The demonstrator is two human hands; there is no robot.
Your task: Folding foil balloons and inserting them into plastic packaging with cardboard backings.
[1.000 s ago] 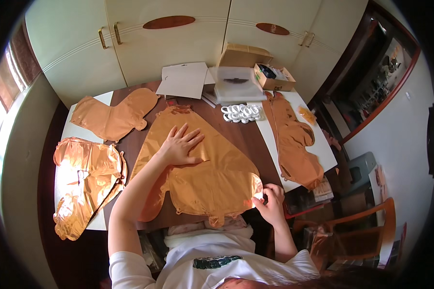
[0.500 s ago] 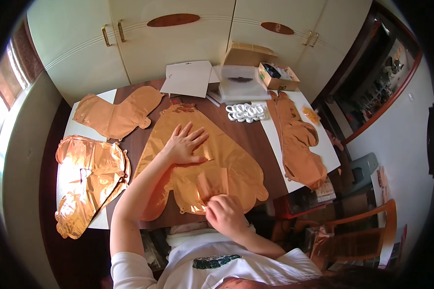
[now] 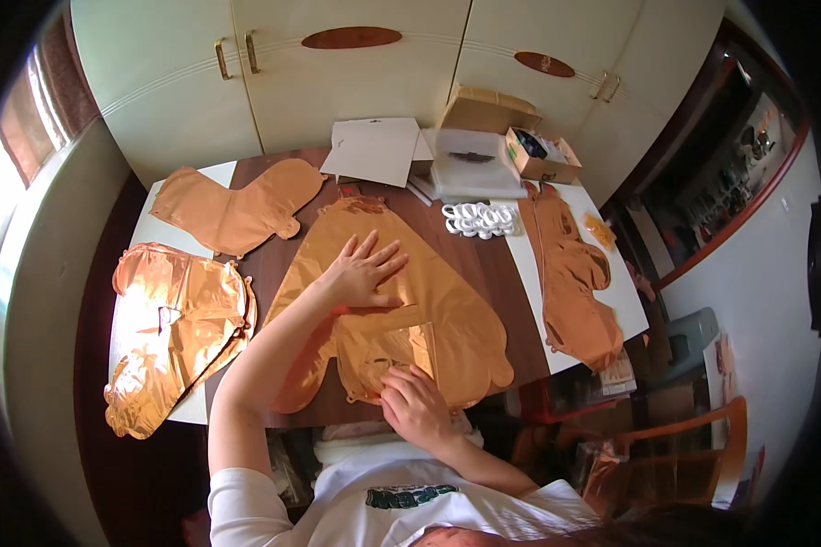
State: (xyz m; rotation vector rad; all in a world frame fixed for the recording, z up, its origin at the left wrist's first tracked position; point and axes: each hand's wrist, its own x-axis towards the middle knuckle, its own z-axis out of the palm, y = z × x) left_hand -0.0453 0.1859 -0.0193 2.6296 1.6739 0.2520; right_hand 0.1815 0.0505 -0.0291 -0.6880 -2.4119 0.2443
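A large flat copper-coloured foil balloon point(image 3: 447, 319), uninflated, lies on the dark wooden table point(image 3: 497, 292) in front of me. My left hand point(image 3: 365, 272) rests palm down on its middle, fingers spread. At the balloon's near edge, my right hand point(image 3: 417, 406) is closed, its bent fingers together against the foil; the fingertips are partly hidden. Creases and a shiny rectangular patch show in the foil between my hands. Beside my left arm lies a crinkled, shiny foil balloon point(image 3: 169, 319), with another flat foil balloon point(image 3: 237, 208) behind it. A fourth foil balloon point(image 3: 570, 283) lies at the right.
Several white rings point(image 3: 479, 219) sit together behind the large balloon. Farther back are a white card box point(image 3: 371, 150), clear plastic sleeves point(image 3: 472, 164) and a small open carton point(image 3: 543, 164). A yellow packet point(image 3: 600, 232) lies at the right. A wooden chair point(image 3: 730, 447) stands near the table's right side.
My right hand has shifted slightly and its fingers have loosened from a tighter curl. Foil near it has turned shinier and more creased. My left hand stays flat; the whole view has shifted slightly.
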